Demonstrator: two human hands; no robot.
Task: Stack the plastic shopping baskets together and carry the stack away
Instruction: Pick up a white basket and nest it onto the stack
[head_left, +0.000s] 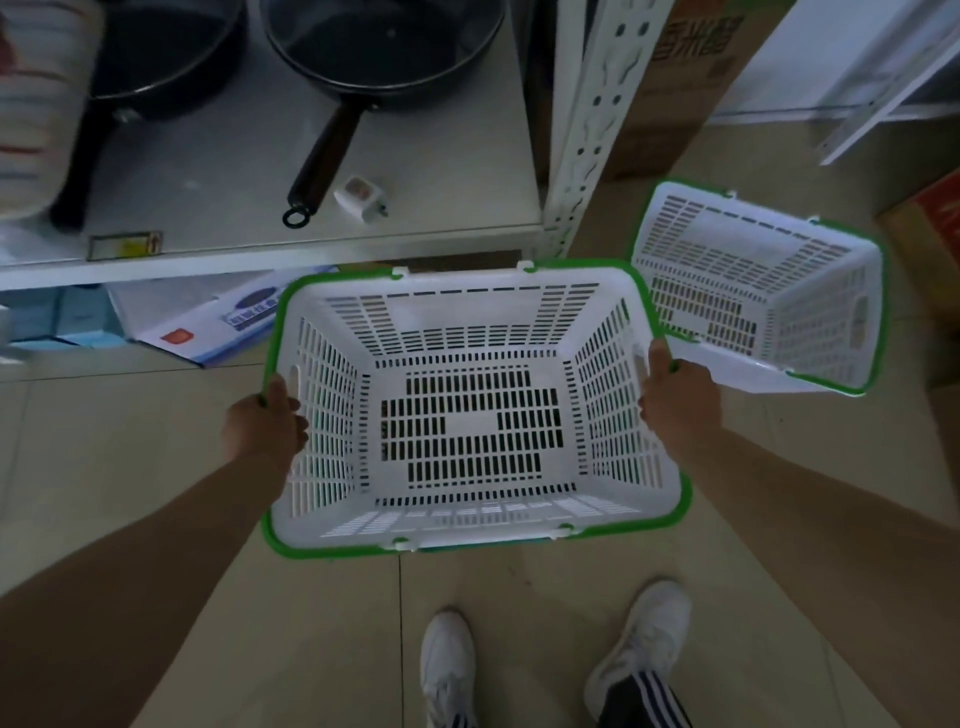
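A white slotted plastic shopping basket with a green rim (470, 415) is held level above the tiled floor, its open mouth up, right in front of the person. The left hand (267, 423) clamps the left rim and the right hand (675, 400) clamps the right rim, thumbs over the edge, a two-sided grip that keeps it from tipping. Its green handles appear folded down against the rim (probably so another basket can nest). A second white basket with a green rim (758, 288) sits on the floor just to the far right, tilted, its near corner close behind the right hand; it looks like the next partner for stacking. To the far left, a white metal shelf (218, 208) carries a black frying pan (384, 47).
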